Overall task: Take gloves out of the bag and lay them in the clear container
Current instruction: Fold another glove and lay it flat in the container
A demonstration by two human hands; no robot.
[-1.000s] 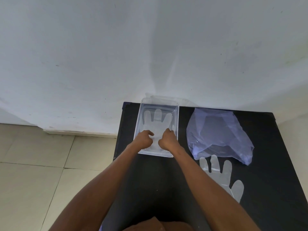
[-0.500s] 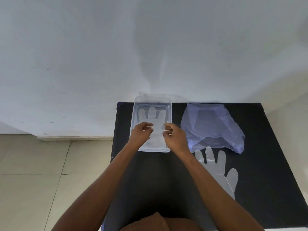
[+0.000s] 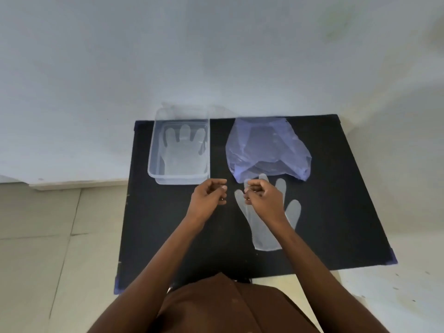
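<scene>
One glove (image 3: pixel 265 227) lay flat on the table (image 3: pixel 336 188) under the right hand (image 3: pixel 263 200), fingers toward the bag (image 3: pixel 266 150); both hands, left (image 3: pixel 209 198) too, hovered half-curled, empty. Another glove (image 3: pixel 183 152) filled the container (image 3: pixel 153 150).

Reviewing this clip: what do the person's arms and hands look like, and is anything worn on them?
Both forearms are bare in view, with no sleeves, gloves, watch or bands visible. The left hand and right hand are bare too; a small glint near a left finger might be a ring, but it is too small to tell. A brown garment shows at the bottom edge.
</scene>
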